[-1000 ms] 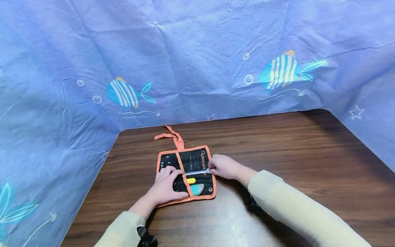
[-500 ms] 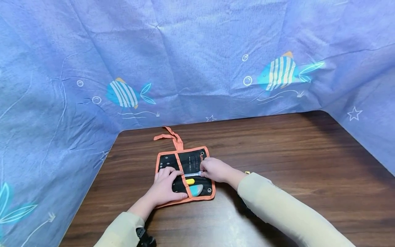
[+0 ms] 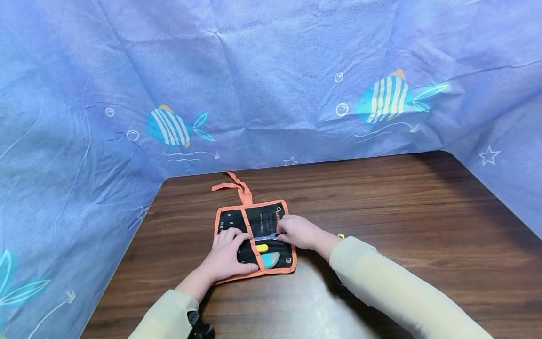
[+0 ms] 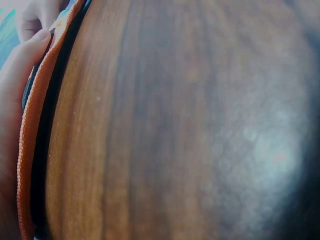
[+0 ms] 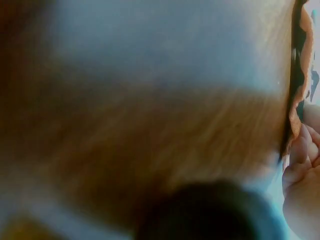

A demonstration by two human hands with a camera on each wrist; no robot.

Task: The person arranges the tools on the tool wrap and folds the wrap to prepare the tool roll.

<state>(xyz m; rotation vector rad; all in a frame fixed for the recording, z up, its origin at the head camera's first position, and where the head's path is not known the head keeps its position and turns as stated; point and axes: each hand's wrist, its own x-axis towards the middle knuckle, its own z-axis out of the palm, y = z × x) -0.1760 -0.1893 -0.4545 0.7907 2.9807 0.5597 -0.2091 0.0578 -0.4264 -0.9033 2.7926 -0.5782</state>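
Observation:
A black tool pouch (image 3: 254, 217) with orange edging lies unrolled on the table. My left hand (image 3: 228, 254) rests on its left part, fingertips by the orange pocket strip and thumb near the lower edge. With its fingertips, my right hand (image 3: 296, 231) pinches the end of a silver wrench (image 3: 266, 238), whose other end is hidden under the strip. Below the wrench, a yellow tool end (image 3: 262, 248) and a teal and grey handle (image 3: 271, 260) stick out of the pockets. In the left wrist view, the left thumb (image 4: 32, 50) lies by the orange edging (image 4: 42, 90).
Orange tie straps (image 3: 241, 188) stretch from the pouch's far edge onto the brown wooden table (image 3: 372, 197). A blue cloth with fish (image 3: 271, 84) hangs behind and at the sides. Dark devices sit at the wrists.
My right hand has moved left with the wrench, and less of the wrench shows beyond the pocket strip. My left hand has stayed in place on the pouch.

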